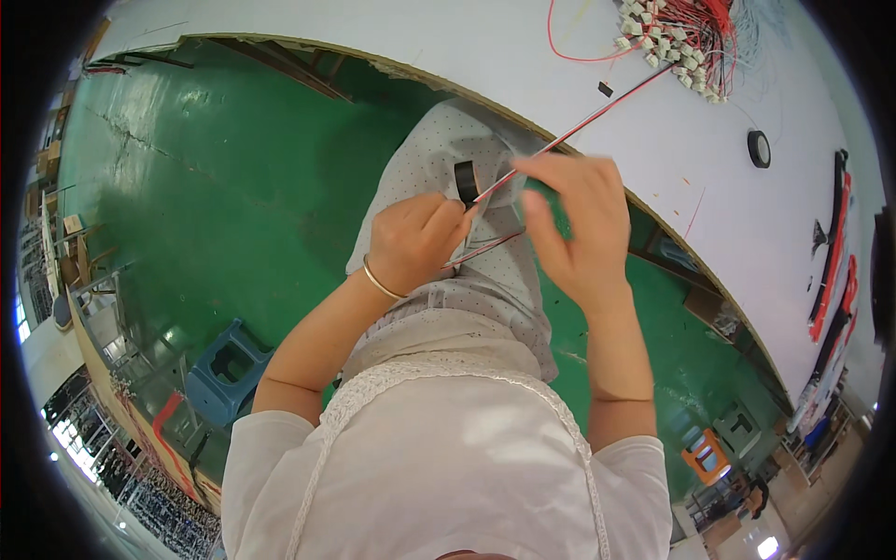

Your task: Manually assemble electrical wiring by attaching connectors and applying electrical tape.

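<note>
My left hand (pixel 415 241) is closed, pinching a thin bundle of red, white and black wires (pixel 597 114) above my lap. A roll of black tape (pixel 465 179) is right at its fingertips, against the wires. From there the bundle runs up and right over the table edge to a heap of white connectors (pixel 667 47). Its other end (pixel 490 248) shows below the left hand, over my trousers. My right hand (pixel 583 219), slightly blurred, is beside the bundle with thumb and fingers apart. Its index fingertip is close to the wires; whether they touch I cannot tell.
The white table (pixel 691 187) has a rough front edge. On it lie a second black tape roll (pixel 759 149), a small black piece (pixel 605 89) and red-and-black wire bundles (pixel 833 252). A blue stool (pixel 227 371) and an orange stool (pixel 707 455) stand on the green floor.
</note>
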Tool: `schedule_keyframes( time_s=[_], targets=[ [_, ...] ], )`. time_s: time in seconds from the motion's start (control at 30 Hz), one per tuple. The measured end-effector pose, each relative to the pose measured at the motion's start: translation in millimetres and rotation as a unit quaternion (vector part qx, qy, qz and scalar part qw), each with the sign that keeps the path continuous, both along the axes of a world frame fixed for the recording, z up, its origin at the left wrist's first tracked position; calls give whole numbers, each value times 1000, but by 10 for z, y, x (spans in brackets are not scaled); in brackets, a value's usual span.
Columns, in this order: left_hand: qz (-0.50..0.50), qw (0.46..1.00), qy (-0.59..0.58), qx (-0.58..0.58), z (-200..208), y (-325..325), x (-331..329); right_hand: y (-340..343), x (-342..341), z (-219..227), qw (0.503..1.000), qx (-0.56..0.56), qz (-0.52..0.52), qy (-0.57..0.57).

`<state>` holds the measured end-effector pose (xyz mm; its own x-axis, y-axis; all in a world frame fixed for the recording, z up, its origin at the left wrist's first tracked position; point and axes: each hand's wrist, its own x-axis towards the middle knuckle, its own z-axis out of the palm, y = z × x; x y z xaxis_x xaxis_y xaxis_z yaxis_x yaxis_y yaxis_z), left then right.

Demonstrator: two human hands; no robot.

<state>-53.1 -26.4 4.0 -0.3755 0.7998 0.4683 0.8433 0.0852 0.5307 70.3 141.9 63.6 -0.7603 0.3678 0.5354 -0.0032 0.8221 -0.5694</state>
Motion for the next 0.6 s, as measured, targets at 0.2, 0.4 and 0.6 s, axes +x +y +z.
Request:
schedule_keyframes(
  time_s=[0.2,0.4,0.6],
  targets=[
    [5,988,148,45,-36,-18,-119,-46,-540,37,965,-124,100,-206],
    [-23,926,-377,-9,82,-63,-108,9,-198,167,875,-456,107,-118],
    [-81,552,-818,-139,191,-20,-236,14,297,-190,899,-406,89,-138]
  ],
)
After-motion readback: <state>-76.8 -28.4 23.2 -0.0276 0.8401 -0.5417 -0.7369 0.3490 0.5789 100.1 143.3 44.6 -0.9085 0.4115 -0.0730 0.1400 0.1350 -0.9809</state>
